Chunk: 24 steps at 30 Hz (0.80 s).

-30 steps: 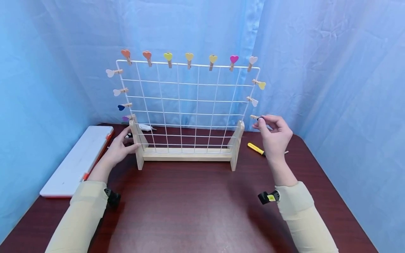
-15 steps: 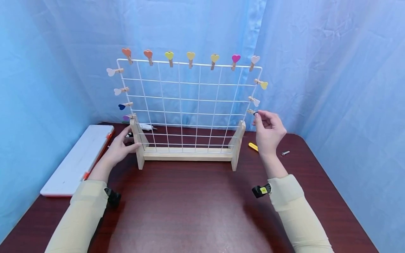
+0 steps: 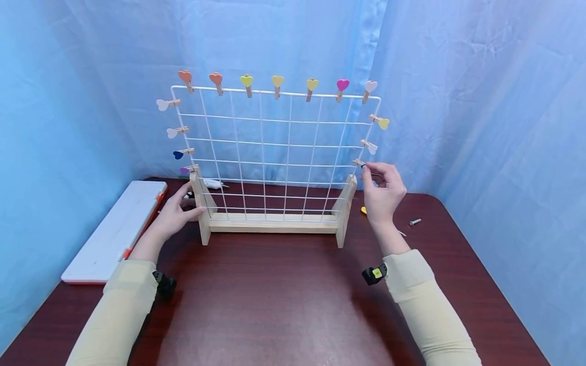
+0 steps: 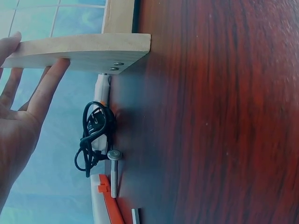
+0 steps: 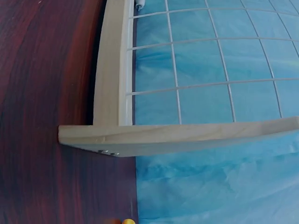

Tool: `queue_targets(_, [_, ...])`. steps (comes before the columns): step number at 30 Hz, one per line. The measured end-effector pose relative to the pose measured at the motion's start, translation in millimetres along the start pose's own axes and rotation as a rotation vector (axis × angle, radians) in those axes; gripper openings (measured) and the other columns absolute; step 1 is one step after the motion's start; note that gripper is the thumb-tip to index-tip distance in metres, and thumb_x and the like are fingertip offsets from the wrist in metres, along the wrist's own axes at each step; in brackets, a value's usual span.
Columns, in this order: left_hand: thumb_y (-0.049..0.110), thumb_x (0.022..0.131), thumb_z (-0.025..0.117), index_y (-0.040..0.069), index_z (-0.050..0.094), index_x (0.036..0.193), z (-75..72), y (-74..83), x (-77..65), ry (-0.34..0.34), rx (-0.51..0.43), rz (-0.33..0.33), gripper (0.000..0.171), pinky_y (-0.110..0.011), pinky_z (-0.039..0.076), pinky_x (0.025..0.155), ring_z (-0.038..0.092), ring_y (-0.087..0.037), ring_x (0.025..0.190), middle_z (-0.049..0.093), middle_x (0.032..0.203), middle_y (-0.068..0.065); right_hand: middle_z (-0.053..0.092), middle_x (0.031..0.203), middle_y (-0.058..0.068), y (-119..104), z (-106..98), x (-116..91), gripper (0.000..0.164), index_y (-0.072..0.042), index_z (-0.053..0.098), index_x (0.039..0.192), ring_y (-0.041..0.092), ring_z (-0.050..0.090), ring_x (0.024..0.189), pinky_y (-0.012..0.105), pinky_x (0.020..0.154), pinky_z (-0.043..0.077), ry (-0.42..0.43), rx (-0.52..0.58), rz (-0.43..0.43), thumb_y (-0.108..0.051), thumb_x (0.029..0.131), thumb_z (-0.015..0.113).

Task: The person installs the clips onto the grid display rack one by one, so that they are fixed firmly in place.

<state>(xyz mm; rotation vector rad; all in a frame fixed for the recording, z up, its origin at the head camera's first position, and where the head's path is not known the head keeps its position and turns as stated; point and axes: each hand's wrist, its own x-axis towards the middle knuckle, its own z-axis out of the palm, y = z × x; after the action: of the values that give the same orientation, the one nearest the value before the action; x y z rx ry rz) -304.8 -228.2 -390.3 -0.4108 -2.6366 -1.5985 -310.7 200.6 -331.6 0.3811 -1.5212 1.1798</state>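
Note:
A white wire grid (image 3: 274,145) stands upright in a wooden stand (image 3: 272,230). Heart-topped mini clothespins line its top edge and both sides, among them an orange one (image 3: 216,79) and a navy one (image 3: 178,154). My left hand (image 3: 175,209) holds the stand's left side post (image 4: 93,44), with fingers against its outer face and one fingertip over the edge. With thumb and fingertips, my right hand (image 3: 383,192) pinches a mini clothespin (image 3: 358,163) by its dark end; its wooden jaws overlap the grid's lower right edge. The right wrist view shows the right side post (image 5: 187,134) without the hand.
A white case (image 3: 114,231) with orange latches lies at the left. Behind the left post are a black cable (image 4: 98,126) and a bolt (image 4: 114,172). Another bolt (image 3: 415,222) and a yellow handle (image 3: 363,210) lie at the right. Blue curtains surround the table.
My right hand has moved left with the clothespin, from just off the grid to its right edge. My left hand stays on the side post.

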Motion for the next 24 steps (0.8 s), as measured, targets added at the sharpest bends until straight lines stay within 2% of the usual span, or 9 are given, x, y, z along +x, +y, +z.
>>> queue_targets(4, [0.016, 0.084, 0.062, 0.017, 0.010, 0.144, -2.1, -13.4, 7.7, -0.007, 0.013, 0.001, 0.080, -0.049, 0.046, 0.079, 0.037, -0.042, 0.120, 0.020, 0.143, -0.019, 0.059, 0.077, 0.016, 7.7, -1.4, -1.3, 0.007, 0.007, 0.065, 0.082, 0.015, 0.061, 0.063, 0.024, 0.060, 0.052, -0.033, -0.012, -0.003, 0.002, 0.076, 0.065])
queue_targets(7, [0.022, 0.083, 0.063, 0.021, 0.009, 0.144, -2.5, -25.6, 13.5, -0.008, 0.045, 0.001, 0.081, -0.050, 0.046, 0.080, 0.039, -0.040, 0.120, 0.022, 0.143, -0.017, 0.060, 0.079, 0.012, 20.5, -5.0, -3.5, 0.009, 0.002, 0.066, 0.085, 0.015, 0.061, 0.066, 0.026, 0.061, 0.053, -0.069, -0.022, 0.008, -0.002, 0.077, 0.066])
queue_targets(10, [0.027, 0.084, 0.062, 0.024, 0.008, 0.144, -1.7, -31.3, 15.1, 0.001, 0.091, 0.017, 0.081, -0.050, 0.046, 0.080, 0.040, -0.040, 0.119, 0.023, 0.143, -0.017, 0.062, 0.084, 0.006, 27.6, -10.3, -5.8, 0.014, -0.005, 0.067, 0.091, 0.014, 0.061, 0.073, 0.027, 0.063, 0.053, -0.109, -0.079, 0.017, -0.008, 0.077, 0.067])
queue_targets(13, [0.030, 0.084, 0.061, 0.024, 0.009, 0.144, -0.4, -32.3, 14.7, 0.015, 0.113, 0.045, 0.079, -0.049, 0.047, 0.079, 0.042, -0.039, 0.117, 0.025, 0.142, -0.016, 0.062, 0.090, 0.002, 26.7, -16.8, -5.3, 0.020, -0.010, 0.067, 0.096, 0.014, 0.060, 0.080, 0.028, 0.066, 0.053, -0.145, -0.141, 0.002, -0.014, 0.077, 0.069])
queue_targets(19, [0.028, 0.081, 0.064, 0.030, 0.016, 0.142, -4.6, -31.1, 6.5, 0.048, 0.018, 0.041, 0.077, -0.034, 0.053, 0.072, 0.046, -0.032, 0.115, 0.027, 0.143, -0.010, 0.060, 0.100, 0.005, 15.4, -29.3, -0.7, 0.027, -0.009, 0.063, 0.104, 0.018, 0.059, 0.083, 0.028, 0.068, 0.052, -0.266, -0.199, -0.092, -0.013, 0.077, 0.068])
queue_targets(21, [0.022, 0.081, 0.065, 0.026, 0.019, 0.142, -8.2, -29.5, 1.6, 0.056, 0.001, 0.059, 0.076, -0.029, 0.053, 0.068, 0.047, -0.034, 0.113, 0.029, 0.141, -0.013, 0.060, 0.102, 0.006, 10.3, -33.8, -0.3, 0.029, -0.008, 0.063, 0.105, 0.018, 0.058, 0.083, 0.027, 0.070, 0.052, -0.308, -0.216, -0.127, -0.012, 0.077, 0.068])
queue_targets(24, [0.019, 0.082, 0.064, 0.021, 0.022, 0.141, -14.7, -22.0, -8.7, 0.098, 0.027, 0.073, 0.073, -0.023, 0.053, 0.065, 0.049, -0.035, 0.111, 0.035, 0.137, -0.015, 0.059, 0.106, 0.007, 1.9, -40.3, -0.8, 0.032, -0.007, 0.062, 0.107, 0.020, 0.057, 0.085, 0.026, 0.074, 0.050, -0.365, -0.233, -0.158, -0.008, 0.075, 0.068])
